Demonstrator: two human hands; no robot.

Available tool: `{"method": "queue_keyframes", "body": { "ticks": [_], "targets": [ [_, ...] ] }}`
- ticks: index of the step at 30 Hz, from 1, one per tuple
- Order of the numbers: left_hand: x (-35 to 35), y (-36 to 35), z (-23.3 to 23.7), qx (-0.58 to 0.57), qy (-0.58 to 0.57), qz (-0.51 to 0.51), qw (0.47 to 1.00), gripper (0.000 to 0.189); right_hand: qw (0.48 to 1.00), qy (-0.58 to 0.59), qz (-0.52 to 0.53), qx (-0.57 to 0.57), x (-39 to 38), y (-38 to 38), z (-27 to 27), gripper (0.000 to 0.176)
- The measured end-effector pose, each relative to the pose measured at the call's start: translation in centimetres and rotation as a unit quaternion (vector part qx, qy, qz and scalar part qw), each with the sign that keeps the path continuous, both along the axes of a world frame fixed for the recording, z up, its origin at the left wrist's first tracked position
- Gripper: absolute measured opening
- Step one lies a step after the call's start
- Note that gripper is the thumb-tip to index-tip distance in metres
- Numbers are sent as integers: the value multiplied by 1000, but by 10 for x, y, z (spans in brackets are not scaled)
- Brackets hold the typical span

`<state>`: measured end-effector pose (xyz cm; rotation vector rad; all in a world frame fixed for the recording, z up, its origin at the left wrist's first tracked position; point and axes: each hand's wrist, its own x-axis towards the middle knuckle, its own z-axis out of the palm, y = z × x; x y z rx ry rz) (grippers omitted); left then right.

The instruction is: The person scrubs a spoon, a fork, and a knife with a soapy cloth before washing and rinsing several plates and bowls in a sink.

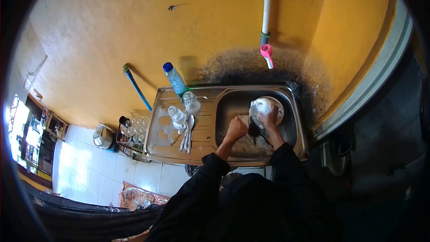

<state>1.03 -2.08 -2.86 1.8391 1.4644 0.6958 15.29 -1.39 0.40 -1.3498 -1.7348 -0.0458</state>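
Both my hands are over the metal sink basin point(224, 116). My left hand point(236, 130) is closed around the edge of a pale thing, whose kind I cannot make out. Close beside it, my right hand point(268, 117) is closed at a mass of white foam point(263, 106); what lies under the suds is hidden. A white round dish point(280, 112) sits in the basin behind and beside the right hand. Below and between the hands are a dark round item point(254, 130) and some utensils, partly covered.
On the drainboard point(156, 141) to the left stand two glasses point(192, 103), several spoons point(188, 134) and a blue-capped bottle point(176, 79). A pink tap point(266, 54) hangs above the basin. A rack of glasses point(134, 130) and a metal pot point(103, 136) are farther left.
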Motion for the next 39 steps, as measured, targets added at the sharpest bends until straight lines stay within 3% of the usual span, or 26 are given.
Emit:
{"method": "queue_keyframes", "body": {
  "ticks": [2, 3, 4, 6, 7, 8, 9, 11, 13, 16, 18, 19, 20, 22, 24, 25, 26, 28, 29, 30, 32, 33, 35, 36, 39],
  "targets": [
    [-9, -16, 38, -60, 90, 129, 986, 27, 998, 26, -44, 23, -6, -5, 11, 15],
    [-25, -6, 12, -41, 50, 138, 988, 29, 994, 49, -90, 46, -8, -7, 14, 16],
    [-39, -18, 38, -75, 85, 169, 979, 28, 969, 217, -115, -39, -4, -2, 14, 14],
    [-78, -18, 13, 41, 130, 227, 964, 22, 944, 310, -107, -23, 11, 8, 3, 13],
    [-96, -19, 13, 35, 146, 241, 959, 17, 918, 392, -33, -42, 8, -8, 32, 17],
    [-116, -12, -15, 82, 145, 260, 951, 14, 918, 392, -37, -44, 14, -5, 26, 17],
    [-116, -24, 10, 100, 181, 285, 936, 13, 892, 440, 35, -99, 21, 2, 18, 17],
    [-133, -22, -4, 113, 170, 286, 936, 11, 806, 550, 131, -175, 21, 1, 15, 18],
    [-130, -25, 5, 119, 172, 297, 932, 10, 792, 559, 169, -177, 18, -7, 26, 21],
    [-123, -29, 10, 24, 209, 296, 932, 14, 790, 548, 208, -181, 26, -14, 27, 30],
    [-114, -31, 4, 268, 266, 278, 883, 27, 822, 502, 199, -181, 33, -21, 26, 35],
    [-106, -29, 2, 181, 286, 263, 903, 39, 822, 502, 197, -181, 35, -23, 23, 35],
    [-95, -25, 1, 282, 282, 224, 889, 39, 828, 501, 185, -169, 38, -24, 20, 37],
    [-60, -21, 10, 206, 247, 176, 930, 37, 835, 499, 171, -157, 44, -27, 12, 38],
    [-25, -10, 31, -118, 199, 90, 969, 35, 918, 372, 81, -113, 55, -26, -8, 38],
    [-9, -2, 11, -98, 241, 67, 963, 31, 950, 303, 43, -71, 65, -19, -32, 34],
    [3, 9, -17, -78, 283, 44, 955, 29, 951, 299, 41, -69, 64, -28, -16, 34],
    [24, 12, -43, -43, 309, 21, 950, 28, 903, 378, 38, -203, 54, -53, 37, 31],
    [31, 14, -55, -9, 338, -2, 941, 27, 926, 343, 13, -155, 67, -46, 8, 28],
    [34, 22, -79, -3, 336, -5, 942, 27, 952, 292, -7, -86, 67, -53, 13, 29],
    [40, 40, -120, 69, 494, -79, 863, 30, 907, 398, -21, -137, 90, -46, -34, 28],
    [43, 42, -112, 73, 492, -80, 864, 30, 861, 484, 59, -146, 91, -50, -24, 28],
    [42, 35, -88, -69, 441, -54, 893, 33, 845, 505, 84, -158, 89, -65, 4, 28],
    [41, 36, -86, -70, 441, -55, 893, 33, 826, 526, 110, -171, 89, -69, 10, 29],
    [35, 35, -83, -64, 448, -92, 887, 38, 845, 505, 88, -154, 95, -60, -14, 29]
  ]
}}
